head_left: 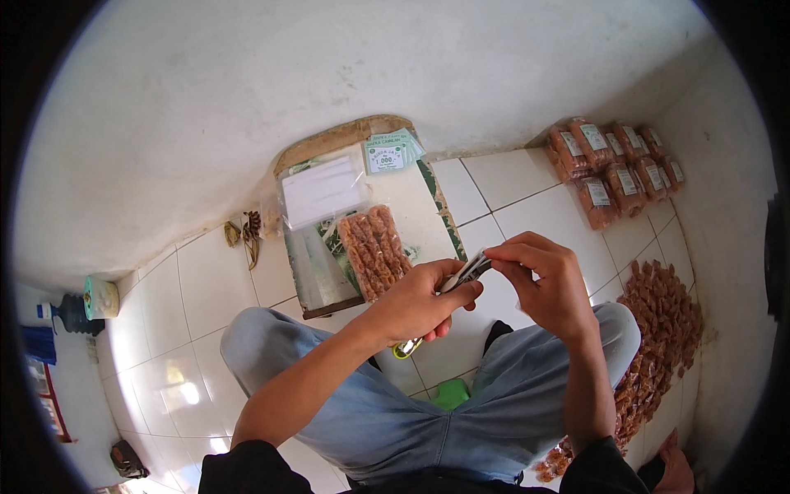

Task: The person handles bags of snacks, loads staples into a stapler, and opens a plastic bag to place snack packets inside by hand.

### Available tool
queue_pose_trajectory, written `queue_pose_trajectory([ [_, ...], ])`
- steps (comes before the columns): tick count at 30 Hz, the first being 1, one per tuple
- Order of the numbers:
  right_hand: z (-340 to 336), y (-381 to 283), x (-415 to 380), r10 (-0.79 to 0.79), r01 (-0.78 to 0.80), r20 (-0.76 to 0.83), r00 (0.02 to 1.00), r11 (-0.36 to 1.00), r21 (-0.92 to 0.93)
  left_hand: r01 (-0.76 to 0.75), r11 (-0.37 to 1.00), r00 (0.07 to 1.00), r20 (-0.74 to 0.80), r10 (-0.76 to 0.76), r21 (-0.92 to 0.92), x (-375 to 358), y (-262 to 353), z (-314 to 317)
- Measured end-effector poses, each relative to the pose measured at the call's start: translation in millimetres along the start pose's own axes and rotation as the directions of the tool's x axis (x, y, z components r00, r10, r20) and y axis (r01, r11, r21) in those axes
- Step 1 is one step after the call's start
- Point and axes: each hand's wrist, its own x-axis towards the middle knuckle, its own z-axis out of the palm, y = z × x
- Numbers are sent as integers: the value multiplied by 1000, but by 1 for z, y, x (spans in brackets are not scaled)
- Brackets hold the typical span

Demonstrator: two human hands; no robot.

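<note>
My left hand (pixel 418 300) is wrapped round a stapler (pixel 467 272), a slim metal tool whose shiny back end with a yellow rim shows below the palm. The fingers of my right hand (pixel 543 284) are pinched together at the stapler's front end; whether they also hold something small is hidden. Just beyond my left hand, a clear plastic pack of brown, knobbly snack sticks (pixel 374 251) lies on a low worn board (pixel 424 218). My left hand overlaps the pack's near corner in view.
Green printed labels (pixel 387 156) and a stack of clear plastic bags (pixel 322 191) lie on the board. Labelled snack packs (pixel 625 173) are piled by the wall at right. A heap of loose brown snacks (pixel 658 329) covers the floor beside my right knee. A green object (pixel 450 394) sits between my legs.
</note>
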Motion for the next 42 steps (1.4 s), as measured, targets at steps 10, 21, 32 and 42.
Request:
queue_pose_trajectory([
  [10, 0, -2, 0, -34, 34, 9, 999, 999, -38, 6, 1000, 1000, 1, -6, -9, 0, -1, 0],
  [21, 0, -3, 1, -18, 18, -13, 1000, 1000, -15, 5, 1000, 1000, 5, -5, -11, 0, 0, 0],
  [32, 1, 2, 2, -44, 37, -85, 995, 996, -80, 1, 1000, 999, 48, 0, -17, -1, 1, -1],
  [42, -9, 12, 1, 233, -218, -53, 971, 955, 201, -20, 999, 997, 74, 22, -25, -2, 3, -1],
])
